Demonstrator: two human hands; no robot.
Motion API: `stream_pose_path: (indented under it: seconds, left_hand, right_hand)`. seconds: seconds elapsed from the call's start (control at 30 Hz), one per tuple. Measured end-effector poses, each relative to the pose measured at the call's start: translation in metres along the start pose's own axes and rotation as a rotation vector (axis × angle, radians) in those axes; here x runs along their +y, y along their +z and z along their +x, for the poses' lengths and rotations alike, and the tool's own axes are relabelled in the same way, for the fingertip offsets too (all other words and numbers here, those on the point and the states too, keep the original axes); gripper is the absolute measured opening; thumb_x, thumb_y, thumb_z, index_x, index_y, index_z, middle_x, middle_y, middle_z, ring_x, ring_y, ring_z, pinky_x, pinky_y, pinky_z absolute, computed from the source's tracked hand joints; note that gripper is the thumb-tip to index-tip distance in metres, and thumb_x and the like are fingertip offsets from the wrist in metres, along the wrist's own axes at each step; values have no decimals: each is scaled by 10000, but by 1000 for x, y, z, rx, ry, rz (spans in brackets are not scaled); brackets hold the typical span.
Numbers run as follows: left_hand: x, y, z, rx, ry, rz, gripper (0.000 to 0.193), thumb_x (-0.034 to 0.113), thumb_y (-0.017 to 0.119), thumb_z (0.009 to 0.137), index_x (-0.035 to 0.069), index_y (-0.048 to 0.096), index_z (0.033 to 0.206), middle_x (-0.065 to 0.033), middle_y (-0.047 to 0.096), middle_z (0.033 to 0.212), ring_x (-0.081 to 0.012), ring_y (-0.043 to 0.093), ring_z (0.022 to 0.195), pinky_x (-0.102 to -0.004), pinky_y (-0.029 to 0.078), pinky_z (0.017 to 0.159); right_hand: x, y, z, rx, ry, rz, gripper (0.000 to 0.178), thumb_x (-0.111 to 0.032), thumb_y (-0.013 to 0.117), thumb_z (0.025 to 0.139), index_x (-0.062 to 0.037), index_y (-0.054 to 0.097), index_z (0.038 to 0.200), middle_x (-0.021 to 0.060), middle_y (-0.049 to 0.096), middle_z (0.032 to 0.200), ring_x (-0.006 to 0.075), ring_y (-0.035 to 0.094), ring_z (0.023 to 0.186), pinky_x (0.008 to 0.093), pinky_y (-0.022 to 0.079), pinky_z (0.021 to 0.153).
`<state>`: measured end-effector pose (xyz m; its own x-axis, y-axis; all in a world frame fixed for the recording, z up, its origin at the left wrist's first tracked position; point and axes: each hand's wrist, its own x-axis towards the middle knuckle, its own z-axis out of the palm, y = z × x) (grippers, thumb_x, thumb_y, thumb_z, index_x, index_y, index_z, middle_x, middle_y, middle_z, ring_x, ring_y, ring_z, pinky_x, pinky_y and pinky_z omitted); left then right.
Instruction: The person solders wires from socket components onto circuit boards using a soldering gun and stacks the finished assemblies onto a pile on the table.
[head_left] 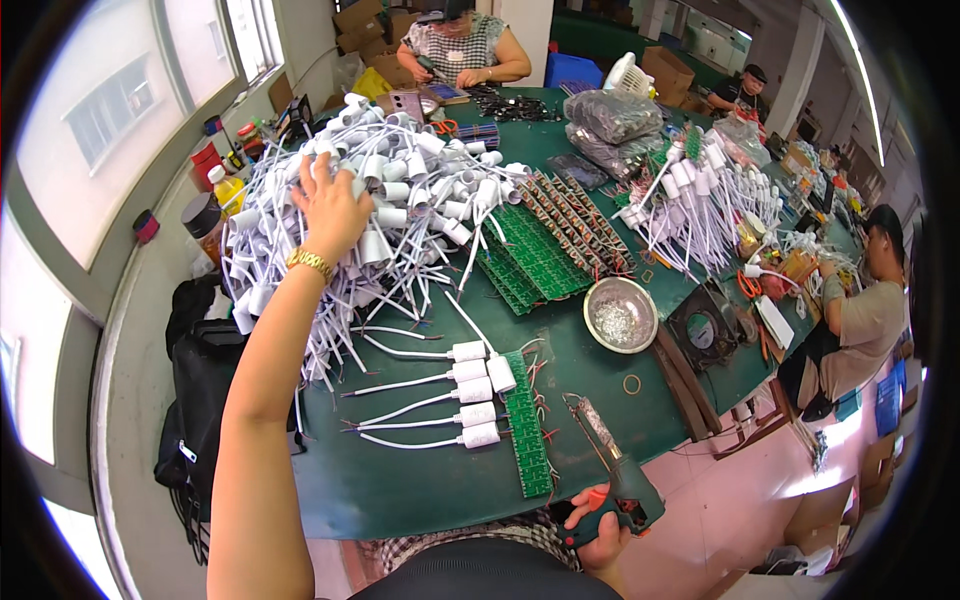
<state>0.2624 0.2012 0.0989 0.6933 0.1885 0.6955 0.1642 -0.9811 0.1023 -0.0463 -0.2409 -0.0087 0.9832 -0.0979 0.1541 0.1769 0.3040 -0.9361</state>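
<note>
My left hand point(335, 212) rests on the big heap of white cylindrical sockets with white cables point(400, 190), its fingers spread over them. In my right hand point(598, 548), at the table's front edge, is a green soldering gun point(630, 492) with an orange trigger, its tip pointing up and left over the table. Between the hands stands a green circuit board strip point(527, 430) with thin wires along its right side. Several white sockets point(474, 391) lie in a row to its left, cables stretching left. The uppermost socket point(501, 373) overlaps the strip's edge.
Behind the strip lie green circuit board panels point(530, 262) and a metal bowl point(621, 315) of small shiny bits. A small fan point(703, 330) and a second socket pile point(690, 190) stand right. A black bag point(200, 375) hangs left. Co-workers point(465, 50) sit around the table.
</note>
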Motion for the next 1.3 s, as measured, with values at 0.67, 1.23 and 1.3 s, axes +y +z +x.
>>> stream_pose_path:
  seconds: [0.67, 1.23, 1.3]
  left_hand:
    - [75, -123, -209, -501, 1290, -706, 196, 31, 661, 714, 125, 500, 655, -76, 642, 1279, -290, 541, 1280, -469, 218, 1159]
    - [88, -143, -246, -768, 675, -658, 319, 29, 750, 751, 7, 568, 1012, -151, 578, 997, -325, 614, 792, -389, 515, 680]
    - [91, -144, -248, -748, 656, -661, 293, 6, 731, 761, 5, 572, 1007, -151, 581, 997, -326, 612, 797, -384, 513, 674]
  right_hand:
    - [-5, -12, -27, -18, -10, -79, 491, -353, 479, 966, 54, 442, 1239, 231, 585, 1003, 202, 618, 644, 293, 510, 584]
    - [-4, -4, -27, -122, -2, -130, 533, -390, 553, 943, 14, 462, 1279, 239, 578, 1044, 194, 616, 683, 291, 508, 628]
    - [-1, -3, -32, -115, 71, -105, 550, -392, 570, 933, 14, 460, 1287, 234, 577, 1053, 190, 616, 698, 292, 509, 641]
